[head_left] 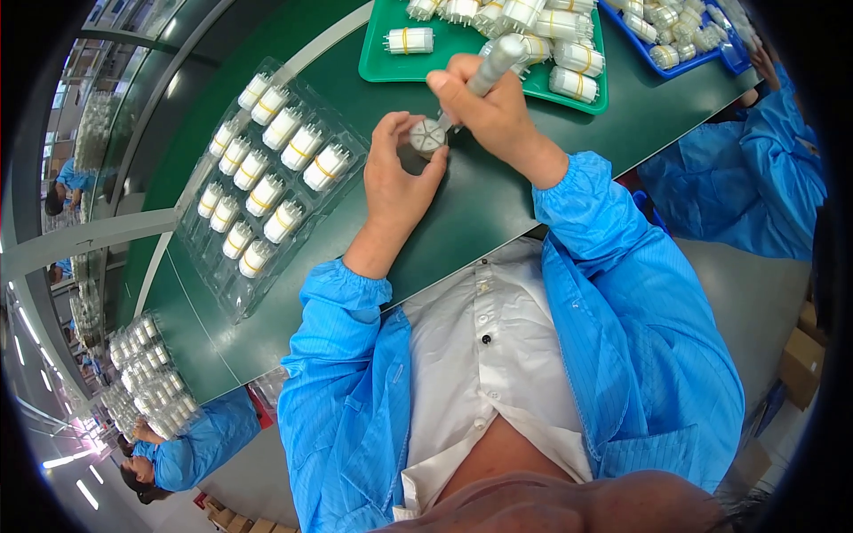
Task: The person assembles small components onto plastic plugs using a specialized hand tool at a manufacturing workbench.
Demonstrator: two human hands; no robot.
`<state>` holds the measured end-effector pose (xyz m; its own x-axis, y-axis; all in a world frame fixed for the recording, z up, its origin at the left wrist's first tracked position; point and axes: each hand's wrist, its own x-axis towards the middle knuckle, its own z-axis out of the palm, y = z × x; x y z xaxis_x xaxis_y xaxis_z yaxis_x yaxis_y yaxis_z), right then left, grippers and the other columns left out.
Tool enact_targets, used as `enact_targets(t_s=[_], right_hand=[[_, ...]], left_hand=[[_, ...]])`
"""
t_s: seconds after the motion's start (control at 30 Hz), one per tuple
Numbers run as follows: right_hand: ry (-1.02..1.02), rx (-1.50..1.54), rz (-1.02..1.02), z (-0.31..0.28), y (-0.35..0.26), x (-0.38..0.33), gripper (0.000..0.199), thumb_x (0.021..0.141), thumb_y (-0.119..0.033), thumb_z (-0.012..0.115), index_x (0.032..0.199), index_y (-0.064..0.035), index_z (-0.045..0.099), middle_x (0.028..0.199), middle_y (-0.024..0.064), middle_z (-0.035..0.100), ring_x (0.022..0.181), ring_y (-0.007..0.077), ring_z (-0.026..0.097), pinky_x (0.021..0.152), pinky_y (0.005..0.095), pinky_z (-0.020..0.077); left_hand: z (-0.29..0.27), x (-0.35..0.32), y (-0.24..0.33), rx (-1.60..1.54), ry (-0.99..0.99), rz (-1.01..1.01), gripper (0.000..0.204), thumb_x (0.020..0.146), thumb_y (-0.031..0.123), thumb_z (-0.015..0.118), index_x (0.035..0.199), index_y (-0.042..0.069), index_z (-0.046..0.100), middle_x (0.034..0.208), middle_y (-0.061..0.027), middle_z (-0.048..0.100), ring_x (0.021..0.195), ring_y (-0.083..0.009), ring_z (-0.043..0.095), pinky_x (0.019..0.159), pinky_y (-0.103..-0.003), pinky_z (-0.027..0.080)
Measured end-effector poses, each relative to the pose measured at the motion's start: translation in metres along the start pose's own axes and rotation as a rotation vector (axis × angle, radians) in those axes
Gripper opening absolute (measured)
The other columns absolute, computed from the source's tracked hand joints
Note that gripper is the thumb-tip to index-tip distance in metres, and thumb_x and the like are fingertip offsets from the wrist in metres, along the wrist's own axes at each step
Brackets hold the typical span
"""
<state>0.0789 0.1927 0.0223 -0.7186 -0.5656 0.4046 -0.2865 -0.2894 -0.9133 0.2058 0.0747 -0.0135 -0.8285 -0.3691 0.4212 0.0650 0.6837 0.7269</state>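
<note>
My left hand [400, 169] curls its thumb and fingers around a small round part [428, 135], whose pale end face is split by spokes into wedges. The rest of that part is mostly hidden by the fingers. Gripped in my right hand [498, 111] is a pale, pen-like hand tool [500, 60] with a thick rounded end sticking up above the fist. Its thin lower end slants down to the right edge of the round part; whether it touches I cannot tell. Both hands are over the dark green tabletop [484, 200].
Left of my hands lies a clear plastic tray [306, 204] with several white cylinders [282, 221] banded in yellow. A green tray [391, 73] beyond my hands holds more. Far right, a blue tray [657, 71] stands near a co-worker's sleeve [746, 169]. Another person [204, 440] works at lower left.
</note>
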Motion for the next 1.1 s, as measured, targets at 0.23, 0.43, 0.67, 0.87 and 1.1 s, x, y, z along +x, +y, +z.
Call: enact_targets(t_s=[0.23,0.43,0.67,0.87,1.1], right_hand=[[-0.007,-0.103,-0.009,0.001,0.002,0.003,0.035,0.094,-0.023,0.066,0.068,-0.0048,0.051,0.057,-0.0006,0.045,0.056,0.0082,0.039,0.05,0.0298,0.0329],[-0.002,-0.075,-0.017,0.003,0.005,0.003,0.035,0.092,-0.027,0.067,0.068,-0.0055,0.053,0.056,0.0032,0.049,0.052,0.0129,0.044,0.049,0.0333,0.0361],[-0.02,-0.629,-0.521,0.013,0.0,0.003,0.036,0.095,-0.023,0.067,0.066,-0.0074,0.052,0.056,0.0031,0.044,0.052,0.01,0.046,0.047,0.033,0.0325],[0.073,0.084,0.057,-0.004,-0.008,0.007,0.037,0.099,-0.019,0.06,0.066,-0.0094,0.046,0.061,-0.0026,0.049,0.056,0.0058,0.041,0.052,0.0258,0.0343],[0.008,-0.087,0.004,-0.001,0.003,0.007,0.036,0.099,-0.021,0.061,0.068,-0.0089,0.047,0.06,-0.0028,0.048,0.056,0.0046,0.042,0.051,0.025,0.0337]], left_hand=[[-0.001,0.005,0.002,-0.131,-0.109,0.022,0.065,0.077,0.001,0.073,0.132,0.003,0.04,0.125,-0.0163,0.064,0.114,-0.0309,0.065,0.095,-0.037,0.051],[-0.003,0.009,0.007,-0.138,-0.136,0.006,0.058,0.078,0.001,0.071,0.131,0.001,0.045,0.122,-0.0159,0.065,0.113,-0.0269,0.065,0.096,-0.036,0.05],[-0.001,0.014,-0.004,0.162,-0.033,0.252,0.056,0.073,0.007,0.08,0.122,0.002,0.053,0.109,-0.015,0.062,0.096,-0.0322,0.063,0.082,-0.04,0.053],[-0.003,0.006,0.002,-0.033,-0.083,0.035,0.062,0.077,0.006,0.08,0.129,0.002,0.048,0.115,-0.0144,0.065,0.101,-0.0283,0.066,0.086,-0.035,0.053],[-0.005,0.008,0.007,-0.092,-0.134,0.016,0.066,0.081,0.006,0.077,0.136,0.001,0.041,0.123,-0.0164,0.066,0.112,-0.0255,0.066,0.098,-0.034,0.05]])
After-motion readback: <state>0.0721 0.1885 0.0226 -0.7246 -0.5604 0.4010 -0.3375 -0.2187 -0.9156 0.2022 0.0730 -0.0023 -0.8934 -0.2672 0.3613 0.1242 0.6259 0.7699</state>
